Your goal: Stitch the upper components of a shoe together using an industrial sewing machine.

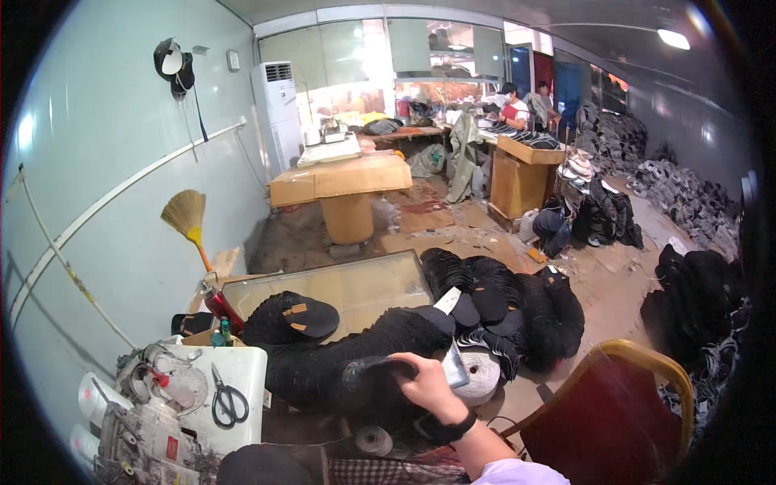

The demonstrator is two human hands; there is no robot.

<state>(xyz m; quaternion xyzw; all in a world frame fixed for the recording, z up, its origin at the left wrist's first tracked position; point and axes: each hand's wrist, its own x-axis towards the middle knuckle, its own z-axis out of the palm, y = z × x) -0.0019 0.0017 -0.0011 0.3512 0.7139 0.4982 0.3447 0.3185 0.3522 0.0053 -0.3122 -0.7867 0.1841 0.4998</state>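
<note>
One right hand point(424, 394): bare, fingers clamped on the edge of a dark cap point(368, 377), black wristband point(447, 428) behind.
Left hand: out of view; I cannot tell how its fingers stand.
Dark cap: held in front of the long cap row point(368, 339), somewhat blurred (I make out a curved edge, little more); whether it touches the row is unclear.
Cap row: black, tightly nested, lying along the tan panel point(364, 281); further cap stacks point(558, 311) at its right.
Progress: mid-batch, I judge, with one piece in hand and many stacked; whether the stacks are finished or waiting, I cannot tell.
Left over: seemingly plenty, if those stacks are waiting; the held piece is well apart from the machine point(149, 440).
Worktop point(249, 368): white, at lower left, black-handled scissors point(229, 404) lying on it.
Thread: white cone point(485, 373) just beside the hand, small grey spool point(373, 440) nearer the body.
Chair point(602, 412): red, gold-framed, at right.
</note>
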